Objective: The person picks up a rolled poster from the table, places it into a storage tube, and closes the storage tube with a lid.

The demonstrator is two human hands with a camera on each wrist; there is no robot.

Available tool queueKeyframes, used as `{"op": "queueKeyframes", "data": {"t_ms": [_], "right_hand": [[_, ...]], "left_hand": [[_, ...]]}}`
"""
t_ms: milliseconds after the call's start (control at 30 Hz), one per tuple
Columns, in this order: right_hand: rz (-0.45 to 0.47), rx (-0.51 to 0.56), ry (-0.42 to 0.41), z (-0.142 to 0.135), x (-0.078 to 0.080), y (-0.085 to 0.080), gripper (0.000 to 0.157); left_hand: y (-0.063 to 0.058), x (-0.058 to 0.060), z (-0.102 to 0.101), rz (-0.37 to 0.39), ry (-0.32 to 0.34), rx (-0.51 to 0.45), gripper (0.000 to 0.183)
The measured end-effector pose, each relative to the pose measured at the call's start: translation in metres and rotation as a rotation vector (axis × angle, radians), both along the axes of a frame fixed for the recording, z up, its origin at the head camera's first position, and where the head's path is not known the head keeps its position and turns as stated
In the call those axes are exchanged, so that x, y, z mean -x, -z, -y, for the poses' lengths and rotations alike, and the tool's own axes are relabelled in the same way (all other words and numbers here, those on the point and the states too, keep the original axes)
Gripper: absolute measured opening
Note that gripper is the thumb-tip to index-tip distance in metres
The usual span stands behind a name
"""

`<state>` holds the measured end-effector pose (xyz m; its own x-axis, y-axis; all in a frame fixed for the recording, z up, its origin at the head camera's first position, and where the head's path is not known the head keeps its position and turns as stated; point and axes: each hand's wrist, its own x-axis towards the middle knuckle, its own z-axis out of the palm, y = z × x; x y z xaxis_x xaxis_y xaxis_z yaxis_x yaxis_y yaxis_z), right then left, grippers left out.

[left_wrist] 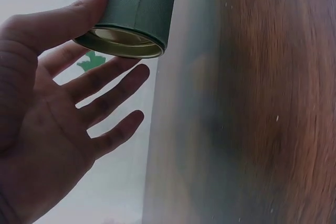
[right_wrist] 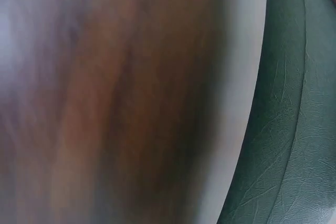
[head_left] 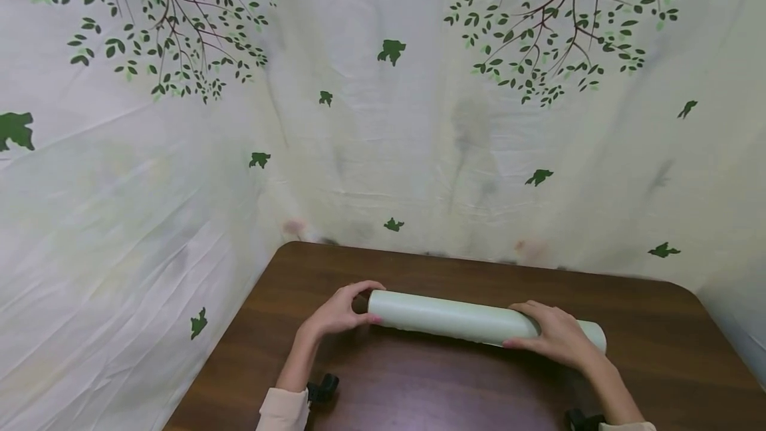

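A long pale-green cylindrical tube [head_left: 443,315] lies across the view above the brown table, its right end slightly nearer me. My left hand [head_left: 336,311] pinches its left end, thumb on the near side and fingers on the far side. Seen from the left wrist, that end of the tube [left_wrist: 137,3] has a metal rim and a recessed cap, and the lower fingers of the left hand [left_wrist: 58,98] spread below it. Toward the right end, my right hand [head_left: 556,332] grips the tube from above. The right wrist view shows the tube's wrinkled, seamed surface [right_wrist: 278,129].
The brown wooden table [head_left: 383,384] has rounded far corners. Behind it and along the left hangs a pale cloth [head_left: 383,151] printed with branches and green leaves. Dark wrist mounts [head_left: 323,388] sit at both wrists.
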<state>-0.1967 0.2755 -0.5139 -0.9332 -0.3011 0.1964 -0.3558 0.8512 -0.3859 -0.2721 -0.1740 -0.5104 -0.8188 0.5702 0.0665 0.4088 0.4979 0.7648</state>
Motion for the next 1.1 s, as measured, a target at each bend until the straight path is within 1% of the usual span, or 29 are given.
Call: {"op": "queueKeyframes", "data": {"t_ms": [167, 433, 667, 833, 967, 1100], "right_hand": [[0.015, 0.001, -0.014, 0.006, 0.003, 0.007, 0.070], [0.003, -0.007, -0.025, 0.014, 0.007, 0.013, 0.073], [0.002, -0.034, -0.012, 0.016, 0.007, 0.015, 0.076], [-0.011, -0.045, -0.016, 0.018, 0.005, 0.014, 0.078], [-0.036, -0.051, -0.025, 0.019, 0.004, 0.013, 0.078], [-0.025, -0.054, -0.023, 0.020, 0.003, 0.011, 0.079]], "left_hand": [[0.002, 0.002, 0.007, -0.031, -0.001, 0.042, 0.053], [0.006, 0.001, 0.015, -0.030, -0.022, 0.096, 0.052], [0.007, 0.001, 0.016, -0.021, -0.005, 0.083, 0.053], [0.009, 0.000, 0.018, -0.002, 0.006, 0.063, 0.059], [0.010, -0.002, 0.018, 0.011, 0.000, 0.075, 0.064], [0.011, -0.003, 0.018, 0.020, -0.001, 0.082, 0.070]]}}
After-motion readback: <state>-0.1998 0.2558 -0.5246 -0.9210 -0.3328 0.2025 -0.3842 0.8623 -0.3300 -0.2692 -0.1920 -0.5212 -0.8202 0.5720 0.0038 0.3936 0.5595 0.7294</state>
